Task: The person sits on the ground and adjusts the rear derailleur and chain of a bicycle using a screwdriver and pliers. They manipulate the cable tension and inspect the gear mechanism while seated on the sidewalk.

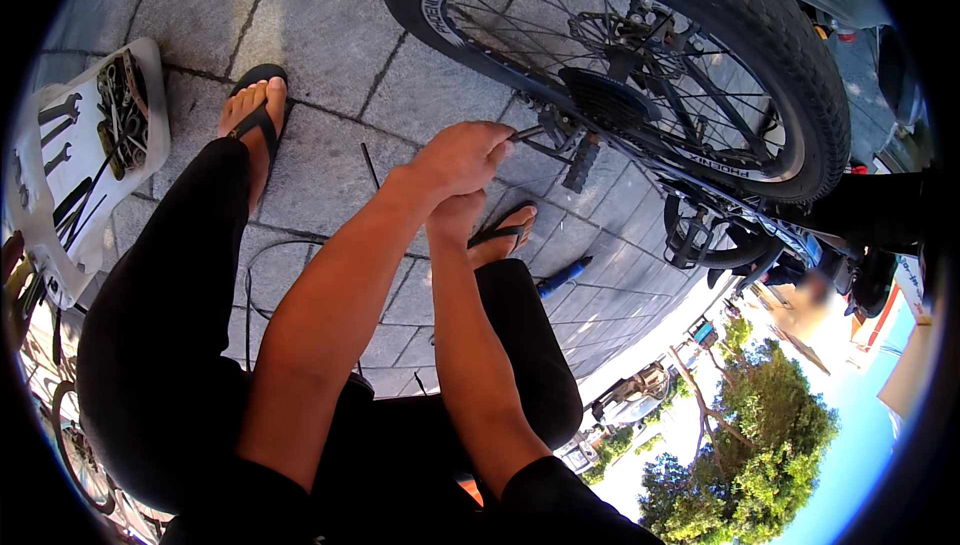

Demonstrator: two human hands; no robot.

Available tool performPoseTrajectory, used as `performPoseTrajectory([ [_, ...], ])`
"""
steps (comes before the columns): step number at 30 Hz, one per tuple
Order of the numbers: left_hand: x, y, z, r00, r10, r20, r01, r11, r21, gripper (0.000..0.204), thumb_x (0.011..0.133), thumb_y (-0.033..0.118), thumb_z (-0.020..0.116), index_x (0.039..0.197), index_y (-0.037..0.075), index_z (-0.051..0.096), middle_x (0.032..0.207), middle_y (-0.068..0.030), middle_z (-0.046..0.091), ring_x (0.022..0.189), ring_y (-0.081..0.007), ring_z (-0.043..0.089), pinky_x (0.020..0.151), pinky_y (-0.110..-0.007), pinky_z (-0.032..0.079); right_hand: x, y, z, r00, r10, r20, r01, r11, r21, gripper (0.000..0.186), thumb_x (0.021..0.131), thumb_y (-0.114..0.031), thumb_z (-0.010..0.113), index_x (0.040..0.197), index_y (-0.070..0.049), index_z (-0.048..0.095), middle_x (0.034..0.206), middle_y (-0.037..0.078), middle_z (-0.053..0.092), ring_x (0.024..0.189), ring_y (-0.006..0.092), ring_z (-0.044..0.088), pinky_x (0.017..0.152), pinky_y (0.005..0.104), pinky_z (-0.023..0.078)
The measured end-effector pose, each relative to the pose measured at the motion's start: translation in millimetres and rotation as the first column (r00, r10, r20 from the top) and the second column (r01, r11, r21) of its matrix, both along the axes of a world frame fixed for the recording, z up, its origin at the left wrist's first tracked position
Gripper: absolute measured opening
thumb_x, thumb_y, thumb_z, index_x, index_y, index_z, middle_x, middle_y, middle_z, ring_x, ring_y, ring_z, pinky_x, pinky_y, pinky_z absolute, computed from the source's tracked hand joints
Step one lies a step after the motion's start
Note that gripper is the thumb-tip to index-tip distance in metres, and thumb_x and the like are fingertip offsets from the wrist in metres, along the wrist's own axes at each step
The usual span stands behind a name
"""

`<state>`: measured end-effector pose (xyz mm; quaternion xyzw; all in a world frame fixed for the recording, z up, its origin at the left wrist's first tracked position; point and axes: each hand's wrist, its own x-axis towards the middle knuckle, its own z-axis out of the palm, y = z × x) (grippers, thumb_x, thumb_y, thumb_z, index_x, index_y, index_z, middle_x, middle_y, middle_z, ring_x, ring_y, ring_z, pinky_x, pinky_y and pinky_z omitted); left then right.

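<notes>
My left hand [462, 157] is closed round a thin dark tool [524, 133], whose end reaches the rear derailleur [565, 132] of a bicycle. Just below it, my right hand [458, 213] is tucked against the left one, fingers curled; whatever it grips is hidden. Above the derailleur sits the dark rear sprocket cluster [608, 95], at the hub of the wheel with its knobby black tyre [822, 95]. A dark block-like piece [581, 163], perhaps part of the derailleur, hangs beside it.
A white tool case [152, 110] with wrenches lies open at far left. On the grey paving are a thin black cable [250, 280], a short dark rod [369, 163] and a blue tube-like object [565, 276]. My sandalled feet flank the hands. A tree [740, 425] stands beyond.
</notes>
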<state>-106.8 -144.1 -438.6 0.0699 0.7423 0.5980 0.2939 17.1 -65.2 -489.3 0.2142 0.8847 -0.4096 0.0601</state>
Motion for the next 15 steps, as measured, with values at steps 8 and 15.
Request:
performPoseTrajectory([
  [8,10.6,6.3,8.7,0.970,0.242,-0.028,-0.243,0.970,-0.013,0.023,0.094,0.026,0.074,0.106,0.006,0.069,0.088,-0.0172,0.074,0.085,-0.0430,0.070,0.075,-0.050,0.055,-5.9,14.2,9.0,0.910,0.398,0.115,-0.414,0.871,0.263,0.035,0.100,-0.016,0.065,0.134,-0.013,0.060,0.128,0.009,0.067,0.116,0.0209,0.067,0.092,0.0366,0.054],
  [15,6.2,7.1,6.5,0.977,0.205,-0.054,-0.206,0.979,-0.008,0.022,0.093,0.023,0.076,0.107,0.008,0.072,0.089,-0.0165,0.074,0.084,-0.0388,0.071,0.073,-0.045,0.055,-13.8,28.5,21.1,0.920,0.156,0.359,-0.033,0.945,-0.325,0.054,0.092,-0.029,0.077,0.140,-0.016,0.058,0.145,0.012,0.057,0.138,0.0238,0.053,0.112,0.0392,0.041],
])
